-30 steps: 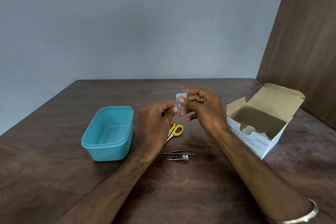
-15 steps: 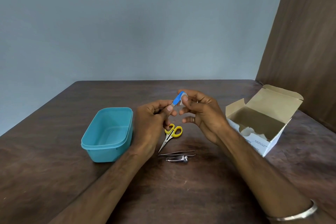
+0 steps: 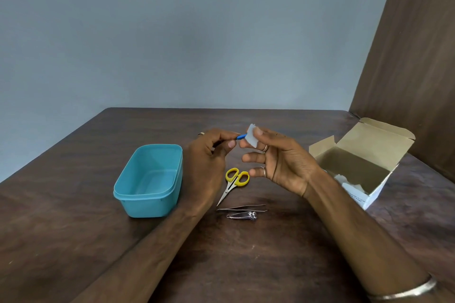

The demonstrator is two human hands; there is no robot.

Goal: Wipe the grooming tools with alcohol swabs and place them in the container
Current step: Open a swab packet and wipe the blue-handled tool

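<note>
We hold both hands up over the brown table (image 3: 73,241), close together but not touching. Our left hand (image 3: 209,162) is curled, thumb and forefinger pinched on a small blue wrapper (image 3: 240,136) whose end pokes out toward the other hand. Our right hand (image 3: 278,160) pinches a white alcohol swab (image 3: 251,138) between thumb and forefinger, while its other fingers are spread loosely; rings show on two of them, and a metal bangle (image 3: 403,290) sits on that wrist. Just below and between the hands lie the yellow-handled scissors (image 3: 234,183), tips pointing toward us. Nearer to us than the scissors, under the gap between the wrists, lie the tweezers (image 3: 242,208) and, just beside them on the near side, the nail clipper (image 3: 242,215). The teal container (image 3: 147,206) stands just outside our left hand, with nothing visible in it. The open cardboard swab box (image 3: 369,200) sits beyond our right forearm, flaps up, white packets inside.
</note>
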